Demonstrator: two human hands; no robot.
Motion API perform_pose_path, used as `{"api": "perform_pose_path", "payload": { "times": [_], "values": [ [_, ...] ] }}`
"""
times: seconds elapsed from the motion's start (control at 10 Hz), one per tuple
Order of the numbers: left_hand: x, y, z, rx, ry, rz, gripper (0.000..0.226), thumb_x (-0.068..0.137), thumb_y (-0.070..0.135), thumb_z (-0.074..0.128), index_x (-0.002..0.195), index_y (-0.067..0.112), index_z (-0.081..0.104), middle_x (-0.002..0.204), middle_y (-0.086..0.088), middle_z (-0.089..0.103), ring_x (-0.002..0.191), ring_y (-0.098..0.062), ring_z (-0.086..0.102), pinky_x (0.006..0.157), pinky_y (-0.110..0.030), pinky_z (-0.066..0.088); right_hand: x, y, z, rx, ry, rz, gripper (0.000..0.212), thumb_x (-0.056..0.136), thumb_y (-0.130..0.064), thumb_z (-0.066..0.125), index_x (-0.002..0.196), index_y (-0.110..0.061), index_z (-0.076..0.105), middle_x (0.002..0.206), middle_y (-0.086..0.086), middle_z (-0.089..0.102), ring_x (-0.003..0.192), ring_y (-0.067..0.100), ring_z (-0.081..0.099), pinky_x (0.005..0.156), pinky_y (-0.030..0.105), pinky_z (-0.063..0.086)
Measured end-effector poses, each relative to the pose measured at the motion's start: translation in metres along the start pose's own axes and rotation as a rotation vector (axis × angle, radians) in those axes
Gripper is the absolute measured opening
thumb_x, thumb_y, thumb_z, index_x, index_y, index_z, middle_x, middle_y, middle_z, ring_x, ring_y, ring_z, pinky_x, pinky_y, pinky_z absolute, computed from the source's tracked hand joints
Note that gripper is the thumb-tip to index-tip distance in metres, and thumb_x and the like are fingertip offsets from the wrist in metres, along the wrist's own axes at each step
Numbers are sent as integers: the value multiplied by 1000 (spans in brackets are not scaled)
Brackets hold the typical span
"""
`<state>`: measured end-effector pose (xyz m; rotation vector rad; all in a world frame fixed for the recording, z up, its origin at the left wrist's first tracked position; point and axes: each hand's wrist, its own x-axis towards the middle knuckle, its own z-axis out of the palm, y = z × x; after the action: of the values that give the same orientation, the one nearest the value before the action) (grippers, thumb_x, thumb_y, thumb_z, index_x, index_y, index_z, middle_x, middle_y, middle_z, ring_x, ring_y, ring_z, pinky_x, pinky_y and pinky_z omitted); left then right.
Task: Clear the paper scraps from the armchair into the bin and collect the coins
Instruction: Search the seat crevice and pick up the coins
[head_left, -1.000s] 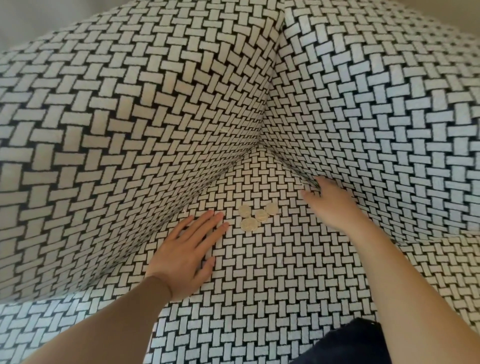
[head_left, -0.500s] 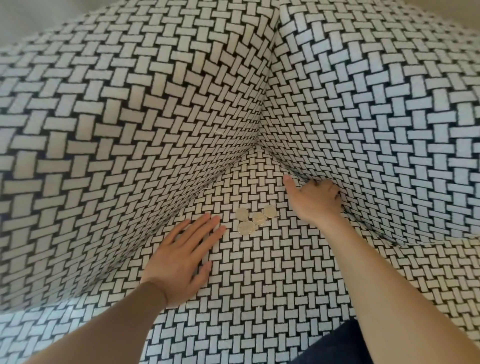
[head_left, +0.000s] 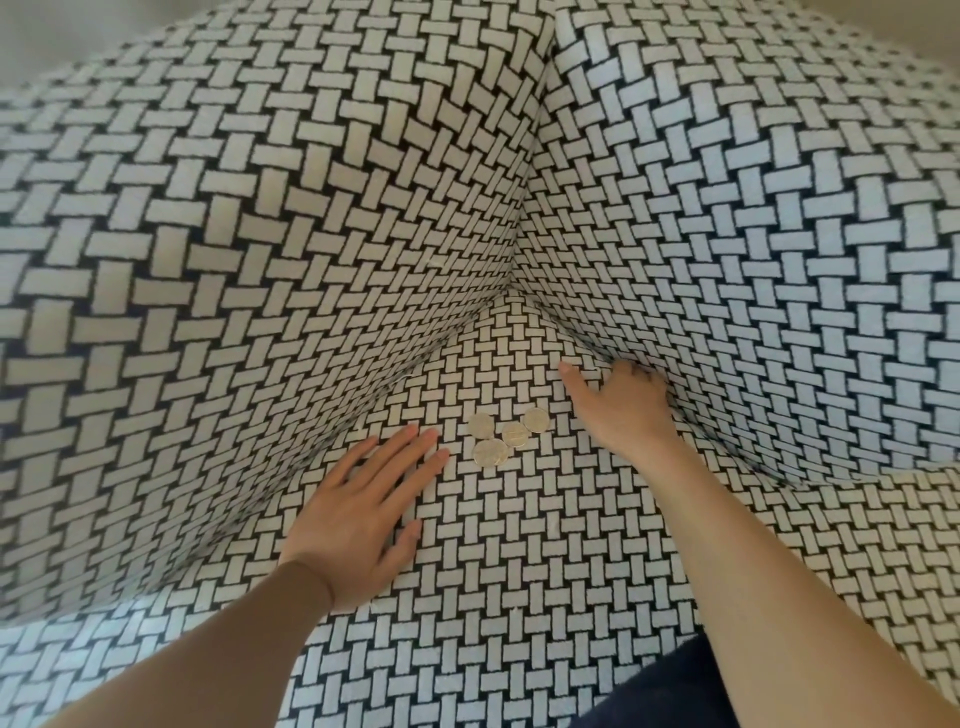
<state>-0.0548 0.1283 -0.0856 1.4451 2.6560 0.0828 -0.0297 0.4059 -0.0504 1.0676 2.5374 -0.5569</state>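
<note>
Silvery coins on black-and-white armchair

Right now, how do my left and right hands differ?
The left hand lies flat on the seat, fingers straight; the right hand has fingers tucked into the side crease, hidden. Left hand is left of the coins, right hand right of them. Neither touches them.

a home, judging by the upholstered armchair.

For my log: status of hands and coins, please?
Left hand flat on seat. Right hand partly tucked in side crease. Four coins loose between. Nothing blocking.
</note>
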Motion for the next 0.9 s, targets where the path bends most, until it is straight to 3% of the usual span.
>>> {"api": "perform_pose_path", "payload": {
  "times": [0.3,0.5,0.6,0.7,0.8,0.9],
  "values": [
    [1,-1,-1,20,-5,0,62,89,37,31,148,19,22,154,-2,23,142,-16,17,111,-41,17,-20,1,-12,-101,-49,-163,91,84,-67,43,150,-10,14,156,8,20,142,28,21,116,43,20],
    [0,-1,-1,5,-3,-1,60,90,37,28,148,19,23,154,-2,24,142,-15,18,112,-40,16,-59,-6,-21,-396,-142,-323,73,95,-54,33,151,-11,11,159,5,11,146,24,8,119,45,7],
    [0,0,-1,0,-5,-5,60,91,37,27,149,19,21,155,-1,23,142,-15,17,112,-40,16,-80,-14,-19,-416,-215,-386,67,96,-54,28,149,-12,22,157,5,20,144,23,15,119,45,8],
    [-1,0,0,-5,-3,-9,61,91,37,27,149,19,19,155,-1,22,143,-15,16,112,-40,16,-87,-15,-33,-204,-318,-398,58,96,-55,29,140,-21,42,150,5,36,132,24,41,114,42,26],
    [0,-1,0,-5,-1,-6,61,91,36,27,149,19,20,155,0,22,143,-15,16,113,-40,15,-70,0,-54,26,-279,-220,64,95,-56,30,146,-18,33,150,4,36,134,24,38,113,40,28],
    [0,0,0,-8,2,-7,60,91,36,27,149,19,20,155,0,22,143,-15,17,113,-40,15,-44,31,-61,-65,-313,81,67,97,-55,24,145,-9,31,140,12,46,126,28,44,107,38,34]
  ]
}}
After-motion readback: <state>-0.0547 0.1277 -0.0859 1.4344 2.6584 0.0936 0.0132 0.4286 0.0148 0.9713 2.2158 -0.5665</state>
